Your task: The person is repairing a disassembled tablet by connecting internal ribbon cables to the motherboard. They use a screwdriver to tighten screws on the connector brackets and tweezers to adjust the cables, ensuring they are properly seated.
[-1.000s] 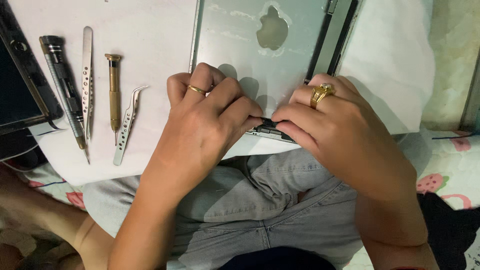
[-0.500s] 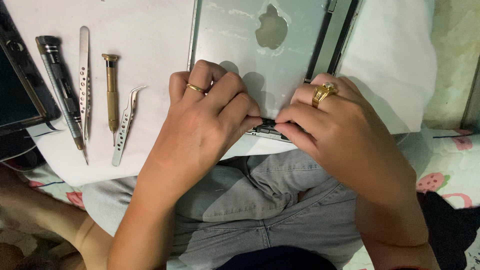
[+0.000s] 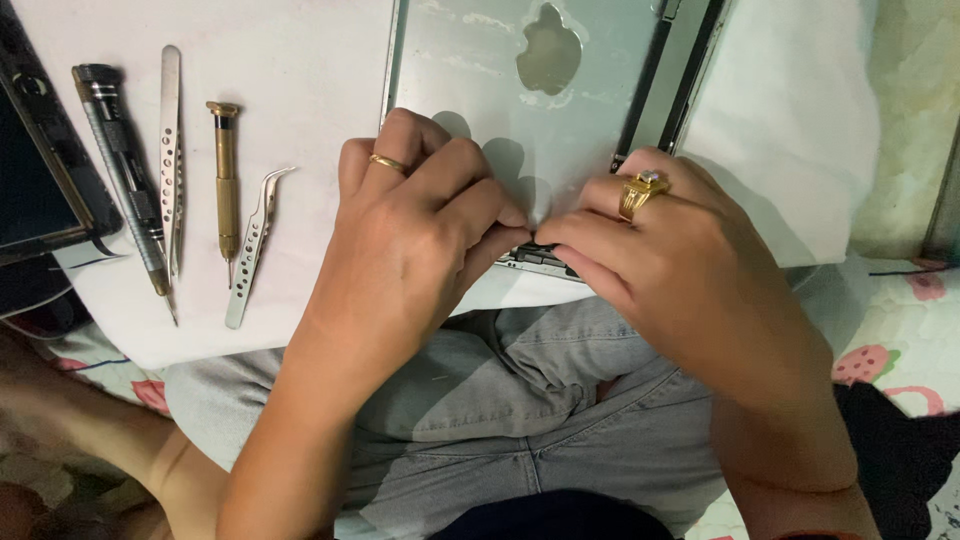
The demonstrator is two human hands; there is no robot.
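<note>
The silver tablet shell [image 3: 500, 110] lies back-up on a white board [image 3: 300, 60] across the person's lap. Both hands meet at the shell's near edge. The left hand [image 3: 420, 230], fingers curled, pinches that edge with its fingertips; the right hand [image 3: 680, 270], likewise curled, pinches the same edge, fingertips touching those of the left. A small dark part [image 3: 535, 262] shows at the edge beneath them. Left of the shell lie curved tweezers [image 3: 252, 245], a brass screwdriver [image 3: 226, 175], straight tweezers [image 3: 170, 150] and a dark screwdriver [image 3: 120, 165]. Farther left rests a dark screen panel [image 3: 35, 170].
</note>
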